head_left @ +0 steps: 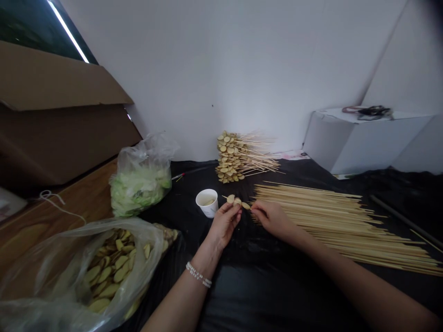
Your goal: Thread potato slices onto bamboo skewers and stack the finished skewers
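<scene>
Near the middle of the black-covered table, my left hand (226, 220) pinches round potato slices (230, 198) threaded on a thin bamboo skewer. The skewer's tip pokes out to the left of the slices. My right hand (272, 216) is closed on the same skewer just right of the last slice; most of the stick is hidden by the hand. A white paper cup (206, 203) with something pale inside stands left of my left hand. Loose bamboo skewers (311, 216) lie in a wide spread beside and beyond my right forearm.
Finished potato skewers (230, 157) are stacked against the white wall. An open plastic bag of potato slices (114, 267) sits at the front left, a bag of cut greens (140, 186) behind it. A cardboard box (62, 138) stands far left, a white box (360, 138) back right.
</scene>
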`<move>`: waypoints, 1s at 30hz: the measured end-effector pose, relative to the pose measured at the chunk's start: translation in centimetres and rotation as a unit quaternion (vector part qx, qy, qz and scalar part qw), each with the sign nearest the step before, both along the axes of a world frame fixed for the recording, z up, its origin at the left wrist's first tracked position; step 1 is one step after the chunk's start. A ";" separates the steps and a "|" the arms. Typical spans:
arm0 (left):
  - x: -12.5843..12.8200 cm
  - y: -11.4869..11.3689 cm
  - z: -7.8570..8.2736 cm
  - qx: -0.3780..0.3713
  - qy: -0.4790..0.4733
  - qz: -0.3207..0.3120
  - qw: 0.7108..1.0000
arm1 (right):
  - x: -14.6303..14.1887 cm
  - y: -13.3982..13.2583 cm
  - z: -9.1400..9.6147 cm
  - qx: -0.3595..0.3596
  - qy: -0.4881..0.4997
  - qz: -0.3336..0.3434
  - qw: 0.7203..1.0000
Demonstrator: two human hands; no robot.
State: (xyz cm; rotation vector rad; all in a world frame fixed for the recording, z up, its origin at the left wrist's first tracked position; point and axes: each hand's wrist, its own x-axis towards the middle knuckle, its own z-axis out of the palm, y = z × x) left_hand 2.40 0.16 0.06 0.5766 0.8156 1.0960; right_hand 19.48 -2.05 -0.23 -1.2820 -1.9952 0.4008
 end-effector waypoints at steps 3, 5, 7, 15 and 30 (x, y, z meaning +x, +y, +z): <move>-0.1 0.1 -0.1 -0.004 0.000 0.000 1.000 | 0.0 0.0 0.0 0.004 -0.005 0.001 1.000; -0.1 0.2 -0.2 -0.008 -0.007 0.000 1.000 | 0.0 0.0 -0.1 0.006 -0.011 0.002 1.000; 0.0 0.2 -0.3 -0.005 -0.018 0.001 1.000 | 0.0 0.0 0.0 0.005 -0.013 0.002 1.000; 0.2 0.3 0.2 0.001 -0.042 0.050 0.998 | 0.1 -0.1 0.8 -0.053 0.048 0.016 0.997; -0.1 0.2 0.1 0.023 -0.026 -0.001 0.999 | 0.4 0.2 -0.2 0.033 -0.039 -0.002 0.999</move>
